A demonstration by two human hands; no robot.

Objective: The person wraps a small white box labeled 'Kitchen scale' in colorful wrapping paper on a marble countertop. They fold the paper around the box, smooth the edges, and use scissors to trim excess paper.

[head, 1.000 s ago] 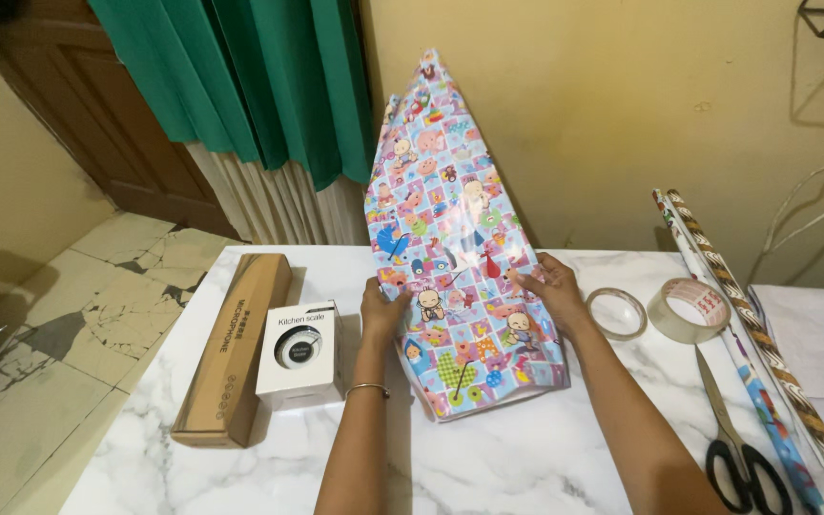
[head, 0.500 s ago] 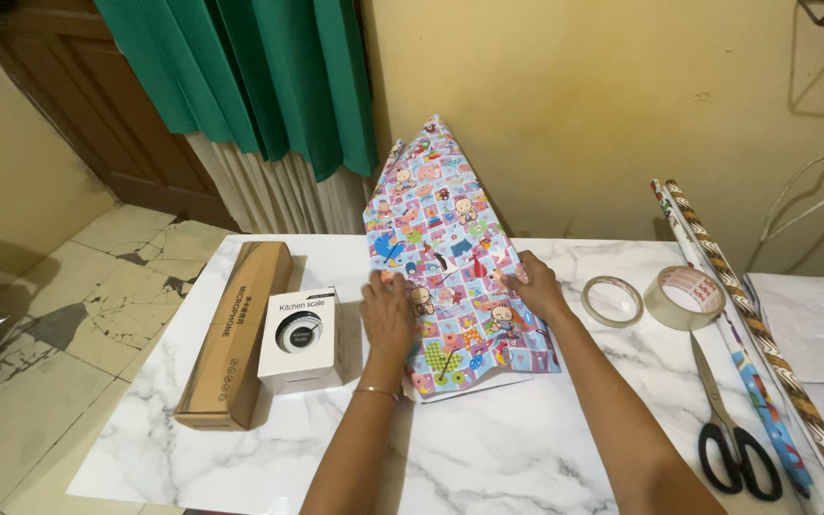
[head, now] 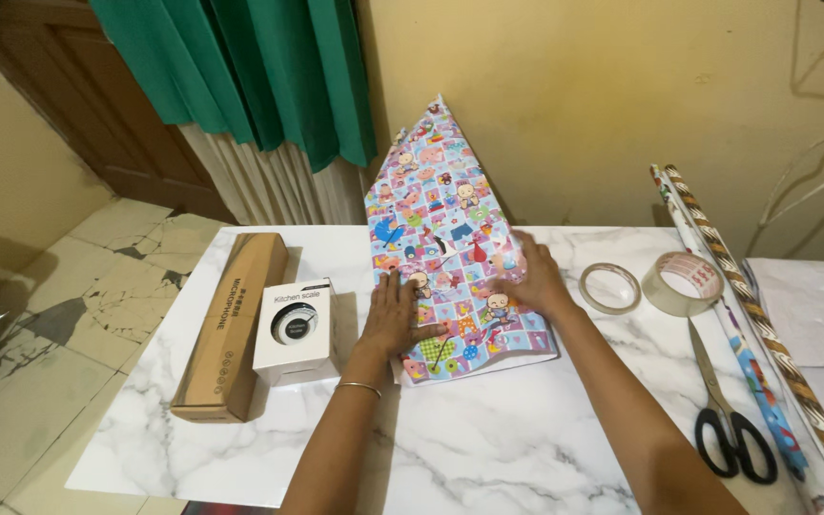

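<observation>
A sheet of colourful cartoon-print wrapping paper (head: 441, 219) lies folded on the white marble table (head: 488, 448), its far end rising to a point against the yellow wall. My left hand (head: 395, 313) presses flat on the paper's near left part, fingers spread. My right hand (head: 531, 277) rests flat on its right side. Neither hand holds anything. A wrapped shape under the paper is hidden, so I cannot tell what it covers.
A white square box (head: 295, 329) and a long brown cardboard box (head: 231, 319) lie left of the paper. Two tape rolls (head: 610, 287) (head: 683, 282), black-handled scissors (head: 729, 424) and wrapping-paper rolls (head: 765, 334) lie on the right. A green curtain (head: 240, 67) hangs behind.
The paper's upright end has leaned back toward the wall and sits lower. My hands shifted slightly on the paper, the right one sliding across its right side.
</observation>
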